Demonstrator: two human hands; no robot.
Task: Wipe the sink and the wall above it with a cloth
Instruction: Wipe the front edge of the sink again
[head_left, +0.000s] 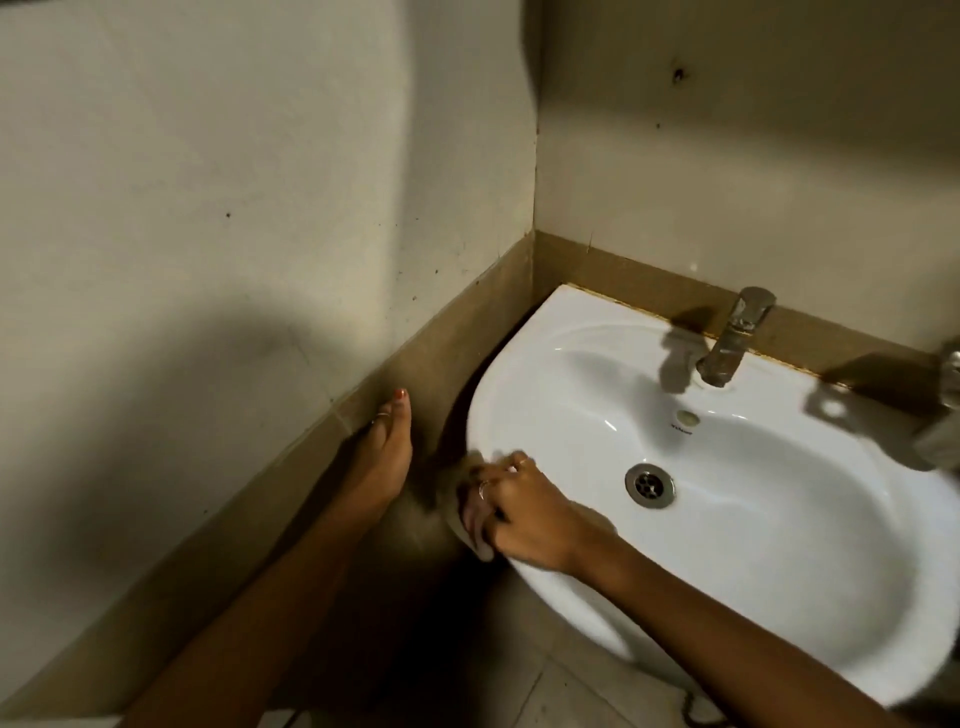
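Observation:
A white oval sink (571, 364) is fixed in the corner, with a round metal drain (650, 485) in its bowl. My right hand (519, 512) presses a pale, blurred cloth (460, 512) against the sink's left front rim, fingers curled on it. My left hand (387, 452) lies flat, fingers together, on the brown tile band (457, 332) of the left wall, holding nothing. The cream wall (753, 171) above the sink has a few dark specks.
A metal tap (730, 340) stands at the sink's back edge. Another metal fitting (943, 410) shows at the right edge. Beige floor tiles (561, 670) lie below the sink. A narrow dark gap runs between sink and left wall.

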